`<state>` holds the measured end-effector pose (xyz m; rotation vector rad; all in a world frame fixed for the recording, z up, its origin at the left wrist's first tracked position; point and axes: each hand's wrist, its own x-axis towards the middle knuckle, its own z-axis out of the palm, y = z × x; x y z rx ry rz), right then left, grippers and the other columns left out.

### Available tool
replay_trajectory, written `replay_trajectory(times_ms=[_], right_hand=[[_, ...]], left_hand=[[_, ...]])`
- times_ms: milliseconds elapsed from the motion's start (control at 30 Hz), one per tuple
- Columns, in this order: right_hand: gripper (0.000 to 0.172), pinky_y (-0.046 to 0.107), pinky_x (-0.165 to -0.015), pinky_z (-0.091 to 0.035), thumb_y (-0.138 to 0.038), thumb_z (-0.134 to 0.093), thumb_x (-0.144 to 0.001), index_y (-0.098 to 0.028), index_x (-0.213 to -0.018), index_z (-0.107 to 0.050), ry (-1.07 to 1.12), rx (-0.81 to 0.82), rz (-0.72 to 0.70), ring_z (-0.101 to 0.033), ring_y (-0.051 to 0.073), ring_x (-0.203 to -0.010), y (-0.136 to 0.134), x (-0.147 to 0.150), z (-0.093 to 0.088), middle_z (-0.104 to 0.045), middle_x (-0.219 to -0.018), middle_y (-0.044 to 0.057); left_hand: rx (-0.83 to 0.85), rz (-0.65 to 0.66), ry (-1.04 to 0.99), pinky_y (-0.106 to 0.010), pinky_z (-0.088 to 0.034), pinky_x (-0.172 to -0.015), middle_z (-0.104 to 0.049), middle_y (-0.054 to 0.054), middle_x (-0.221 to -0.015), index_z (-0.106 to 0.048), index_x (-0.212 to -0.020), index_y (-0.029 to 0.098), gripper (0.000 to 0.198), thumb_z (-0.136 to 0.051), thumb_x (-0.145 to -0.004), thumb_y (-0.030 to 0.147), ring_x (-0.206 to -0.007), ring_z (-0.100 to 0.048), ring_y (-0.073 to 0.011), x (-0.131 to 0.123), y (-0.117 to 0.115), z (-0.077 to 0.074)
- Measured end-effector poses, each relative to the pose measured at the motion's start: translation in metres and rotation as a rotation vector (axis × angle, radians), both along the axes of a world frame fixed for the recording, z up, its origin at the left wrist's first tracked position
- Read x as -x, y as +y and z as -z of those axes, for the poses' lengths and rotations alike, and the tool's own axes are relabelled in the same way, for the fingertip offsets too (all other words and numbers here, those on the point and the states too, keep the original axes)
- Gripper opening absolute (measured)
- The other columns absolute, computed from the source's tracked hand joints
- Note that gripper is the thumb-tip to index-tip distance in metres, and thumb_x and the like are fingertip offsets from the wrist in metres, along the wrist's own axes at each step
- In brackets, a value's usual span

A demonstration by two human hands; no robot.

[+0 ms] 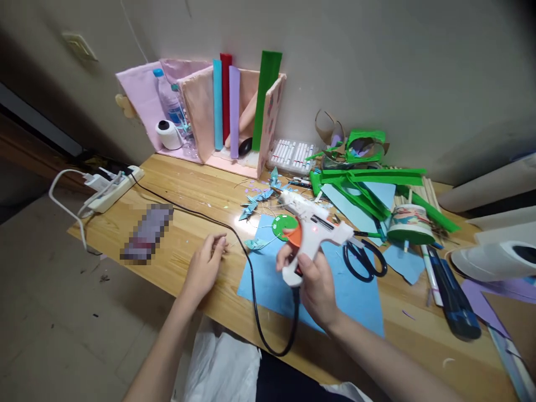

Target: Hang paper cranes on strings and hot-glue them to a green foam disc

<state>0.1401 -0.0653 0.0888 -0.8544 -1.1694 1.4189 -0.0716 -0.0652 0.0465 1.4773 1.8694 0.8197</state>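
Note:
My right hand (316, 285) is wrapped round the handle of a white hot glue gun (312, 223) with an orange trigger. Its nozzle points up and to the left, above a blue sheet (352, 301). My left hand (207, 265) is by the table's front edge, left of the sheet, fingers curled in; whatever they may hold is hidden. Between the hands, a green disc (283, 227) lies partly behind the gun, with a folded blue paper crane (255, 244) on a string beside it. More blue cranes (250, 206) lie farther back. Black-handled scissors (364, 259) rest right of the gun.
The gun's black cable (251, 273) loops past the table edge and runs to a power strip (117, 190). A pink box (234, 162) with coloured strips stands at the wall. Green scraps (368, 178), markers (293, 153), a utility knife (454, 301) and a white roll (494, 262) crowd the right.

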Motion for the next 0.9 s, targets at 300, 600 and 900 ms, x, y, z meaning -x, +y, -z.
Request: replay_trajectory(times_ms=[300,600,900], right_hand=[[0.033,0.022,-0.058,-0.047,-0.043,-0.061,-0.075,-0.018,-0.093,-0.048,-0.010,0.001,-0.357,-0.057,0.014,-0.076,0.071,0.128,0.000,-0.061,-0.087,0.004],[0.038,0.029,-0.075,-0.046,-0.033,-0.058,-0.077,-0.016,-0.105,-0.039,-0.710,-0.108,-0.081,-0.060,0.018,-0.087,0.153,0.189,0.065,-0.063,-0.101,0.010],[0.036,0.032,-0.070,-0.045,-0.026,-0.061,-0.074,-0.012,-0.103,-0.046,-0.863,-0.193,-0.165,-0.061,0.026,-0.088,0.163,0.189,0.069,-0.064,-0.097,0.016]], left_hand=[[-0.268,-0.165,0.053,-0.031,-0.046,-0.083,-0.061,-0.005,-0.100,-0.056,-0.100,0.021,0.029,-0.034,-0.092,0.037,-0.095,-0.057,-0.0173,0.037,-0.018,-0.029],[-0.257,-0.082,0.363,-0.034,-0.047,-0.083,-0.058,-0.010,-0.101,-0.056,-0.105,0.016,0.024,-0.042,-0.086,0.023,-0.090,-0.059,-0.0184,0.086,0.074,0.016],[-0.202,-0.077,0.411,-0.038,-0.047,-0.080,-0.058,-0.011,-0.095,-0.055,-0.098,0.015,0.020,-0.050,-0.079,0.021,-0.086,-0.058,-0.0216,0.071,0.090,0.035]])
